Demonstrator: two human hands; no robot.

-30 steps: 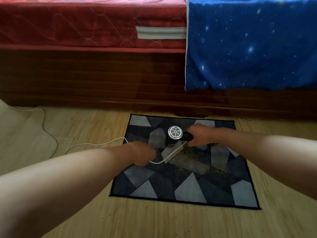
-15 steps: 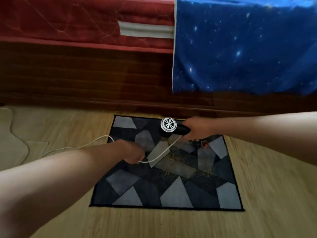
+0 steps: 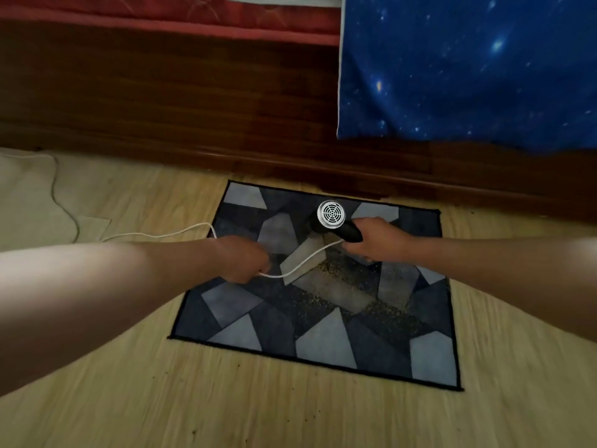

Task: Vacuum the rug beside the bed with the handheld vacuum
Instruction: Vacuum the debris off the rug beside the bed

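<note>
A small rug [image 3: 326,337] with grey and dark blue angular patches lies on the wooden floor beside the bed. Yellowish crumbs are scattered over its middle. My right hand [image 3: 376,240] grips the black handle of the handheld vacuum [image 3: 332,219], whose round silver vent grille faces me; its nozzle points down at the far part of the rug and is hidden. My left hand [image 3: 244,258] holds the white cord [image 3: 303,265] that sags between both hands, above the rug's left side.
The dark wooden bed frame [image 3: 193,101] runs along the rug's far edge, with a red mattress [image 3: 161,11] on top and a blue starry blanket [image 3: 468,66] hanging at the right. The cord trails left across the floor [image 3: 258,409] past a pale mat [image 3: 29,202].
The view has shifted and tilted, with the rug now nearer the centre. Both hands keep their holds; the vacuum stays over the rug's far part.
</note>
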